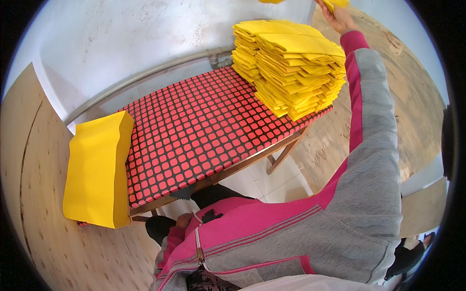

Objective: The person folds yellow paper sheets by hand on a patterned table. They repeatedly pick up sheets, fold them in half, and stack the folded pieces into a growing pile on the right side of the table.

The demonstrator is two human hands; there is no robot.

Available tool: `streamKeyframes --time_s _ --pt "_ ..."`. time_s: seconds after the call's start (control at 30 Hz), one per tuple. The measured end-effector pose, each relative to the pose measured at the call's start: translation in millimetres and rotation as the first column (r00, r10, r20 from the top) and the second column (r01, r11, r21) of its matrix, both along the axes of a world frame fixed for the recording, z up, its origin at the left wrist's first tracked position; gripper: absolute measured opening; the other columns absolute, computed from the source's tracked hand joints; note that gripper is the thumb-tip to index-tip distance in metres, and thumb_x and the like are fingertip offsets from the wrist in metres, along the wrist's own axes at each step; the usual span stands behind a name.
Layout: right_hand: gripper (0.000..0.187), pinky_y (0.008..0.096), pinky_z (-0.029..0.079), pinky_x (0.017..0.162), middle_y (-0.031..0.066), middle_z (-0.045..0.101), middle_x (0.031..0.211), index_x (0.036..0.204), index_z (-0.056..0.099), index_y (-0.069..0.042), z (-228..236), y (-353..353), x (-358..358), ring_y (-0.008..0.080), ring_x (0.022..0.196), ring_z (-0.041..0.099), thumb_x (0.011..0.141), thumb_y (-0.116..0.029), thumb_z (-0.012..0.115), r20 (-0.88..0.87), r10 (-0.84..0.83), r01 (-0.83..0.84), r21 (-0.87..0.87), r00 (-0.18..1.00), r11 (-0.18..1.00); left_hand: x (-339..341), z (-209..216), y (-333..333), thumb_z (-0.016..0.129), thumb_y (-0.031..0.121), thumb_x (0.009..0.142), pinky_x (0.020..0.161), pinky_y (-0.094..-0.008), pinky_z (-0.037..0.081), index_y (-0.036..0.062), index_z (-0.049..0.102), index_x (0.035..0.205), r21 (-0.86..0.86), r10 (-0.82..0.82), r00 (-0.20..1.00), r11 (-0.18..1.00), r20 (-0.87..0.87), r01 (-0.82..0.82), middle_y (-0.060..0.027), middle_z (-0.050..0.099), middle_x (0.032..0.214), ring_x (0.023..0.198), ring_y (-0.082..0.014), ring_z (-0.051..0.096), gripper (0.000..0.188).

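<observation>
My right arm reaches far out at the upper right. At the top edge, my right hand (338, 18) is closed on a yellow cloth-like piece (337, 4), most of which is cut off by the picture's rim. Just below and left of that hand rises a tall pile of folded yellow pieces (296, 63), on the far right end of a table (194, 131) covered in red-and-black checks. My left hand (184, 220) is low by my lap, close to my body. Its fingers are mostly hidden, so its hold cannot be made out.
A smooth yellow block-like stack (92, 169) lies at the table's left end. Wooden boards stand at the left (24, 160) and right (388, 97). Behind the table, a pipe (145, 77) runs along the white wall. Another yellow piece (270, 1) shows at the top edge.
</observation>
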State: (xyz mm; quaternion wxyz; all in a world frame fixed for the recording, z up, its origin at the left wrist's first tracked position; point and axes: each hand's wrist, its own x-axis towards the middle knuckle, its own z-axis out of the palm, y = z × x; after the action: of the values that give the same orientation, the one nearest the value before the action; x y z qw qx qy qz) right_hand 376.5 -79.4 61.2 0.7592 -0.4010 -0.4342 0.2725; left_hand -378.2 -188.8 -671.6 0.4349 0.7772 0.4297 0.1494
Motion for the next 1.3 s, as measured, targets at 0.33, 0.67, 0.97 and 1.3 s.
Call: streamKeyframes --time_s 0.33,0.67,0.97,1.3 --pt "0.032 0.0178 0.063 0.074 0.019 0.07 0.122 0.135 0.053 0.006 -75 -56 68 0.0123 0.094 0.073 0.109 -0.011 0.048 -0.173 -0.078 0.034 -0.247 0.982 0.968 -4 -26 7 0.054 0.027 0.103 0.079 -0.0488 0.054 0.0055 0.069 0.096 0.352 -0.229 0.967 0.901 -0.114 0.254 -0.0185 0.071 0.093 0.09 -0.0383 0.068 0.027" --pt "0.034 0.02 0.065 0.076 0.0179 0.073 0.109 0.124 0.06 0.007 -100 -100 93 0.018 0.091 0.075 0.103 -0.02 0.062 -0.017 -0.239 0.205 -0.458 0.971 0.865 -12 -39 9 0.054 0.028 0.1 0.083 -0.0496 0.054 0.0071 0.071 0.104 0.296 -0.215 0.941 0.91 -0.262 0.291 -0.0186 0.072 0.099 0.094 -0.0379 0.069 0.026" --pt "0.03 0.0165 0.055 0.067 0.0024 0.072 0.096 0.118 0.068 -0.005 -118 -139 57 0.006 0.078 0.067 0.1 -0.029 0.068 0.393 -0.348 0.515 -0.502 0.851 0.695 -13 -41 7 0.056 0.028 0.097 0.085 -0.0505 0.053 0.0091 0.073 0.104 0.282 -0.194 0.936 0.918 -0.295 0.279 -0.0196 0.072 0.102 0.096 -0.0387 0.068 0.026" --pt "0.027 0.0186 0.035 0.054 -0.0072 0.048 0.073 0.108 0.064 -0.008 -219 -208 -91 0.003 0.061 0.044 0.104 -0.034 0.059 0.255 0.46 -0.269 -0.54 0.851 0.798 -5 -46 3 0.058 0.028 0.094 0.088 -0.0515 0.052 0.0112 0.075 0.104 0.201 -0.211 0.882 0.927 -0.42 0.317 -0.0206 0.072 0.105 0.098 -0.0396 0.068 0.026"
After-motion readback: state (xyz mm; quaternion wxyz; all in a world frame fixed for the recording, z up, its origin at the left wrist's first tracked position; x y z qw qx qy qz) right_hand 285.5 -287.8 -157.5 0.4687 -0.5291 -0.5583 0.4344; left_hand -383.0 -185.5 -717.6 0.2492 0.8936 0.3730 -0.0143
